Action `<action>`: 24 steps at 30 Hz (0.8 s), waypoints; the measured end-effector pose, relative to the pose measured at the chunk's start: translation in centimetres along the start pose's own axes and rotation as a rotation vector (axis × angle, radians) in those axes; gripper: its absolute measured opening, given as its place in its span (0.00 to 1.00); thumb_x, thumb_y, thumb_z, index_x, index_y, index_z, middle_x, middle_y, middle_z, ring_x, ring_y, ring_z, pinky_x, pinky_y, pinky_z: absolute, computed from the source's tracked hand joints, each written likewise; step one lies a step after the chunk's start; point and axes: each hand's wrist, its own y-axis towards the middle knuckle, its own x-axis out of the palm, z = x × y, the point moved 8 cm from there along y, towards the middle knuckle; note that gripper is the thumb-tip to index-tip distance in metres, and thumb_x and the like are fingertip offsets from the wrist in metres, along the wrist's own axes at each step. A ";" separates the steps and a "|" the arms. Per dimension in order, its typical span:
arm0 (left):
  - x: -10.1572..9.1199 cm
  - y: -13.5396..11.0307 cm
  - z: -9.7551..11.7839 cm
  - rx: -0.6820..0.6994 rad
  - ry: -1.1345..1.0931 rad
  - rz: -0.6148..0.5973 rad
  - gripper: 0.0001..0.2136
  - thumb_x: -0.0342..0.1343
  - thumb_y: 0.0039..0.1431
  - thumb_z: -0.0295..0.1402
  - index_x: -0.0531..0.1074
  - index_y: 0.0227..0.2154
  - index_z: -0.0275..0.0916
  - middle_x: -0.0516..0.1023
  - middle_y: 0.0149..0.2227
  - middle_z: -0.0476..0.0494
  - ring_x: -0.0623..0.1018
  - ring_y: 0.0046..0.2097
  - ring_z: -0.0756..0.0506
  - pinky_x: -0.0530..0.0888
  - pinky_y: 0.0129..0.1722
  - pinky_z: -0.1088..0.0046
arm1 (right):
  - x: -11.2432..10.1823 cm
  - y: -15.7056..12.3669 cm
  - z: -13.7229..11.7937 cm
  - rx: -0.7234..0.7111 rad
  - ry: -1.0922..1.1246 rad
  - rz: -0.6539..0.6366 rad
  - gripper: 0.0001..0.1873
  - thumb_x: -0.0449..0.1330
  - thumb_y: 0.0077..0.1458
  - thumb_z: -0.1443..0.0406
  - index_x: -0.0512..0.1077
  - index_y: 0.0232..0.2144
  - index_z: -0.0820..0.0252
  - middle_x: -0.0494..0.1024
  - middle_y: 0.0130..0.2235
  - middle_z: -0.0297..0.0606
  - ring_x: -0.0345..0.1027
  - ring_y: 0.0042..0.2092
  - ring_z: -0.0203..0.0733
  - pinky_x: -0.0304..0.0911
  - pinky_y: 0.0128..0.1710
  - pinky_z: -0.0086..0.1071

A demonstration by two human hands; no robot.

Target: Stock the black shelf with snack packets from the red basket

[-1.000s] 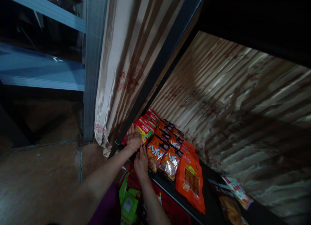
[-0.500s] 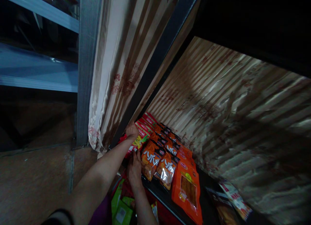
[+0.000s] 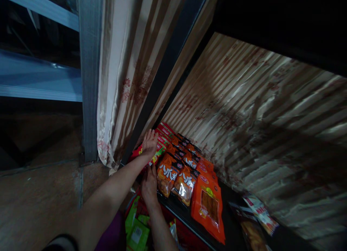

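My left hand (image 3: 150, 143) lies over the red snack packets (image 3: 164, 129) at the left end of the black shelf, its fingers stretched out and nothing gripped. Part of the front red packet is covered by it. Just below, my right hand (image 3: 148, 186) touches the lower edge of that front packet, its fingers mostly straight and pointing up. Beside the red packets stand rows of orange-and-black snack bags (image 3: 167, 173). To their right, larger orange packets (image 3: 208, 204) with a clear window overlap each other.
A dark metal post (image 3: 165, 77) rises close by my left hand. Striped cloth (image 3: 244, 124) lines the back. Green packets (image 3: 138, 233) sit in a red container below the shelf edge. More packets (image 3: 261, 213) lie at right. A grey rack (image 3: 90, 77) stands left.
My left hand has lifted from the packet's left edge, and its fingers now spread over the top. My right hand stays at the lower edge. The view has shifted slightly.
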 end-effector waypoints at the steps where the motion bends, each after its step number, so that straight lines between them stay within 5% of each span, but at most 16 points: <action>1: 0.3 -0.1 0.4 0.039 0.011 -0.019 0.27 0.45 0.59 0.31 0.53 0.62 0.45 0.61 0.63 0.45 0.56 0.65 0.45 0.54 0.64 0.60 | 0.0 0.0 -0.1 -0.006 0.002 -0.002 0.27 0.45 0.52 0.71 0.67 0.54 0.69 0.63 0.60 0.52 0.51 0.64 0.49 0.50 0.63 0.47; 10: 1.4 -0.9 1.7 0.142 0.120 -0.104 0.21 0.50 0.57 0.33 0.65 0.55 0.42 0.66 0.59 0.40 0.57 0.64 0.40 0.45 0.64 0.49 | -0.2 0.1 -0.1 -0.033 0.033 0.039 0.26 0.48 0.52 0.71 0.68 0.54 0.64 0.68 0.57 0.50 0.58 0.61 0.49 0.55 0.60 0.45; 17: 1.3 -0.9 2.2 0.169 0.160 -0.155 0.19 0.44 0.60 0.33 0.68 0.53 0.40 0.69 0.57 0.40 0.57 0.64 0.41 0.46 0.64 0.53 | 0.1 0.2 -0.9 -0.057 0.045 0.020 0.27 0.48 0.51 0.72 0.67 0.54 0.63 0.67 0.56 0.49 0.56 0.62 0.48 0.52 0.62 0.46; 24: -2.0 -2.7 3.5 0.197 0.064 -0.019 0.17 0.44 0.58 0.31 0.72 0.46 0.33 0.69 0.56 0.36 0.60 0.63 0.40 0.53 0.63 0.57 | -0.7 -0.3 -2.3 -0.002 0.058 0.020 0.33 0.54 0.43 0.77 0.64 0.55 0.67 0.63 0.60 0.51 0.51 0.63 0.50 0.49 0.63 0.47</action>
